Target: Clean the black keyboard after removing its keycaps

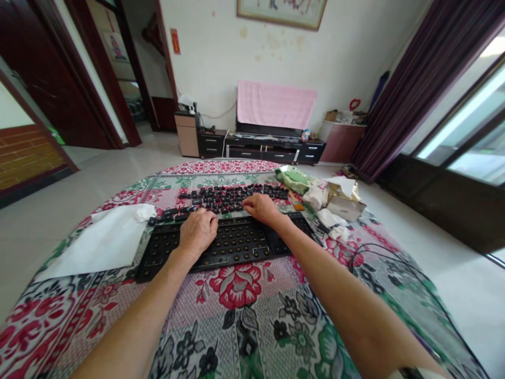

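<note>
A black keyboard [244, 239] with its keycaps off lies across the patterned tablecloth, rows of round key posts showing. Beyond its far edge spread many loose black keycaps [221, 197]. My left hand [198, 230] is curled over the upper left part of the keyboard, fingers closed; whatever they hold is hidden. Further right, my right hand [260, 207] reaches over the keyboard's far edge. Its fingertips are pinched together at the near side of the loose keycaps, and I cannot make out what is between them.
White paper [110, 239] lies left of the keyboard. On the right stand a small box [346, 205], a green plastic bag [294, 179] and crumpled tissues [331, 220]. A black cable [379, 245] runs off the table's right side. A low cabinet [276, 155] stands beyond the table.
</note>
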Available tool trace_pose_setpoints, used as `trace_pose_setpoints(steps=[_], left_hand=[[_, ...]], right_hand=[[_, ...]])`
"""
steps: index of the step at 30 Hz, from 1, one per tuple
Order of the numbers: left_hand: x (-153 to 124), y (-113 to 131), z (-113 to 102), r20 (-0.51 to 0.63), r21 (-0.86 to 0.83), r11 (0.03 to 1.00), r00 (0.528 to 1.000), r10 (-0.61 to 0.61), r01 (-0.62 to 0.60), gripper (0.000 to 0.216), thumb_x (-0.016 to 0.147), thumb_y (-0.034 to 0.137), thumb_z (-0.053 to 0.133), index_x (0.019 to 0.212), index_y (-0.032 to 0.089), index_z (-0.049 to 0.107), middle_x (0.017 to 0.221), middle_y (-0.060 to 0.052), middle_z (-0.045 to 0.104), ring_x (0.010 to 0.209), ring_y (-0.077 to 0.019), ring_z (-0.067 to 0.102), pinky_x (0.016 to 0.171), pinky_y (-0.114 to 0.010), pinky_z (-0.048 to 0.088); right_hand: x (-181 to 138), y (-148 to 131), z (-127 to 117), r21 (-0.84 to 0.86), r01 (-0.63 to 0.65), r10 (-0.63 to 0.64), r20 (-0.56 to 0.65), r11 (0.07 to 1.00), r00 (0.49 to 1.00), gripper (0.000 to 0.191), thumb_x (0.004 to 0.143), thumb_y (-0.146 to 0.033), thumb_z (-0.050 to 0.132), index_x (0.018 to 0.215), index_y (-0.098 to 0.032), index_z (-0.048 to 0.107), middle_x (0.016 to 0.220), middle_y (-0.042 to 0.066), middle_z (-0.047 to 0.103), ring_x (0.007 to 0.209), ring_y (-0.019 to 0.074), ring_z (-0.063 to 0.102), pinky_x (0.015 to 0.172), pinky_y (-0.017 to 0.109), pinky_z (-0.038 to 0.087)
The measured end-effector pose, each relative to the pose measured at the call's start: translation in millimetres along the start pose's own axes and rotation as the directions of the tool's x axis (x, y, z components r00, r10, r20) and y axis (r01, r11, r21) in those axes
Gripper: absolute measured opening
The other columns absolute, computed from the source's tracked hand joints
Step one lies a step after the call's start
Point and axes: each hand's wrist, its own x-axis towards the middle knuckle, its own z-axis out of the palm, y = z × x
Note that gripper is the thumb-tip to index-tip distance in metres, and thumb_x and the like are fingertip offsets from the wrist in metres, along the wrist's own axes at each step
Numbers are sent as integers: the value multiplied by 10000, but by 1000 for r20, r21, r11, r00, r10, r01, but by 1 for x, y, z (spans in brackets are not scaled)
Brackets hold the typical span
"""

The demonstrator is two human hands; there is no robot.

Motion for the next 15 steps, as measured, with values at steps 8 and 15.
trace_pose_setpoints(steps=[8,15], left_hand=[[1,1,1,-9,-11,1000,1000,1,-1,294,857,297,386,831,207,665,861,-53,613,853,-179,587,763,-277,451],[1,2,-1,-5,-12,1000,1000,-2,2,285,855,283,393,817,206,665,849,-48,612,862,-174,583,763,-268,448]], right_hand=[[19,-5,11,-37,-1,4,102,999,995,301,759,-279,549,1017,-261,703,926,22,712,877,193,633,749,230,437],[24,-4,15,37,-86,81,132,996,988,250,703,-240,582,908,-223,726,829,14,719,788,169,644,675,199,437]])
